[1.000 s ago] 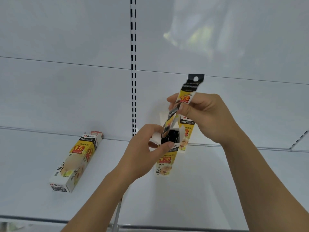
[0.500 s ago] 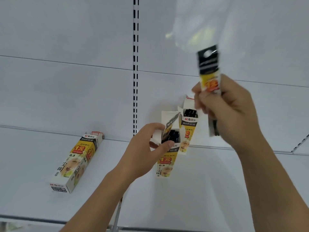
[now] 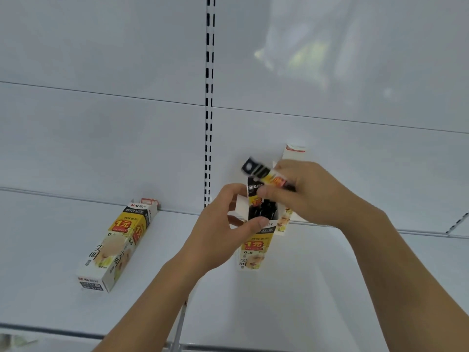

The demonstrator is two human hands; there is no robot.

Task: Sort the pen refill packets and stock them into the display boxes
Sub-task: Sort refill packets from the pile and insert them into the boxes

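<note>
Three boxes (image 3: 256, 247) on shelf (image 3: 50, 224); middle one open, part-filled, gripped by left hand (image 3: 223, 229). Right hand (image 3: 312, 196) fingers pinching packet (image 3: 266, 174) just above it. Left-edge box (image 3: 119, 242) lying untouched.

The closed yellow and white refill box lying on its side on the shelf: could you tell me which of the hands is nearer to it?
Left. The left hand is to the right of the closed yellow and white refill box, gripping the open box; the right hand is further right.
</note>
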